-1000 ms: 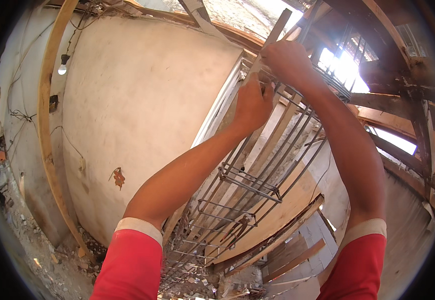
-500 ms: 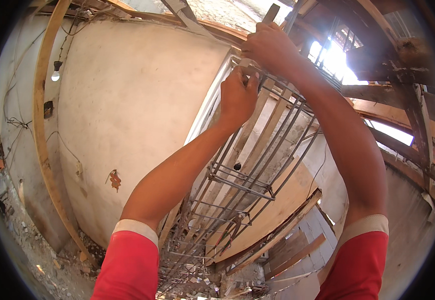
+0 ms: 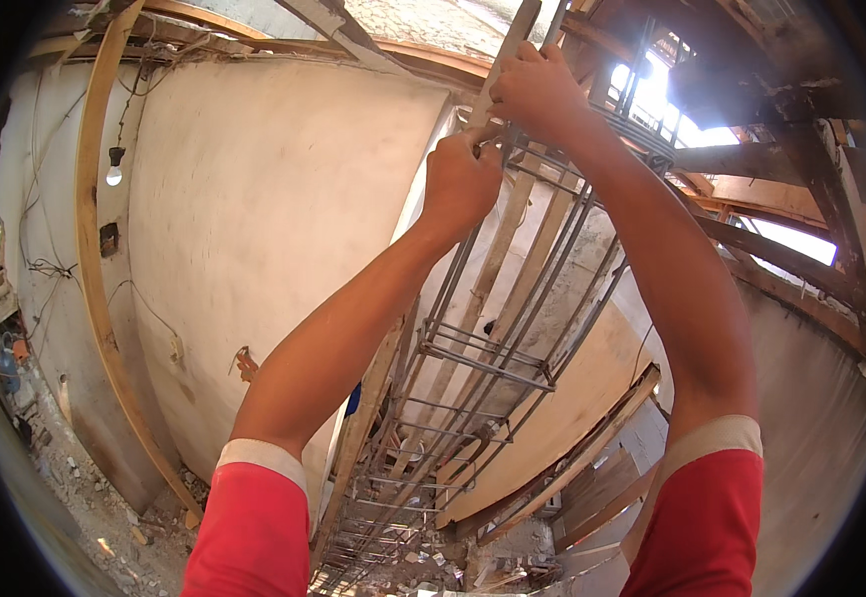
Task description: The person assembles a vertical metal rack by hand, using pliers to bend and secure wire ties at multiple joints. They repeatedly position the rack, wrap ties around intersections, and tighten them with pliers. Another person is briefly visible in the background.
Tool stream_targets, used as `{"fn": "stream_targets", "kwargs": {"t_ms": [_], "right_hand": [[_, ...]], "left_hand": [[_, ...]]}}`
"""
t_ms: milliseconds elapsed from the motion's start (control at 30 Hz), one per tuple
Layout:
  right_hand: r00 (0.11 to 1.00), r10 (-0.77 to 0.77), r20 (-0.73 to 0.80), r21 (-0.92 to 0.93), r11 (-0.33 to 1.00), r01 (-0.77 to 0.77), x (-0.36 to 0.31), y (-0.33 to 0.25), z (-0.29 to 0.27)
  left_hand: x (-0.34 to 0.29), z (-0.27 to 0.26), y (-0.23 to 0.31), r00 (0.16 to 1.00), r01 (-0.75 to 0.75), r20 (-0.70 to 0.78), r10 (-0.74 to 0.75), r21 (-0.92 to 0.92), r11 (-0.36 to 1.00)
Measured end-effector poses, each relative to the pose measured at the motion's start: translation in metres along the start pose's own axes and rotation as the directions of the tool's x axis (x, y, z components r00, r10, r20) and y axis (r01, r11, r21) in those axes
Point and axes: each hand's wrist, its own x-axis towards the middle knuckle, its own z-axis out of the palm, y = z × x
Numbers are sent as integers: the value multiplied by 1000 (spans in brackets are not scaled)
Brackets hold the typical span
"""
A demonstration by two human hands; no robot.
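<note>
We are reaching up with both arms, and our left hand [image 3: 461,182] and right hand [image 3: 541,98] are working close together, the right one sitting a little higher. A flat strip [image 3: 509,52] is slanting upward along the left side of the right hand, its lower end disappearing near the left hand's fingertips. Compared with half a second ago, more of the strip is showing above and beside the right hand, whose fingers are now spreading rather than bunching into a fist; we are reading this as a hold that is shifting along the strip, with the work staying at the same joint. The left hand is curling thumb and finger inward, but we are not able to tell whether they are pinching the strip or a bar, nor whether the right hand is gripping firmly. Below both hands the rebar cage [image 3: 488,369] is running downward, while a pale wall [image 3: 274,199] is standing left of the left hand, a light bulb [image 3: 114,176] is hanging well beyond, and roof timbers [image 3: 742,159] are crossing to the right of the right hand
</note>
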Motion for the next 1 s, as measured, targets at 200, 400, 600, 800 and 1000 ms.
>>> {"fn": "stream_targets", "kwargs": {"t_ms": [200,400,600,800,1000], "right_hand": [[878,217,-426,267,958,-108,-37,-4,1],[771,617,157,780,402,-480,-92,-30,-1],[782,399,478,826,100,-555,-77,-5,10],[768,251,590,807,-223,-547,-65,-2,10],[715,389,581,814,-250,-525,-57,-5,26]], "left_hand": [[21,-18,2,982,-53,188,28,130,990],[38,-22,12,956,-125,289,48,254,959],[49,-12,9,946,176,277,-169,-3,984],[82,-22,26,803,282,471,-364,237,930],[109,-19,32,724,144,565,-396,437,888]]}}
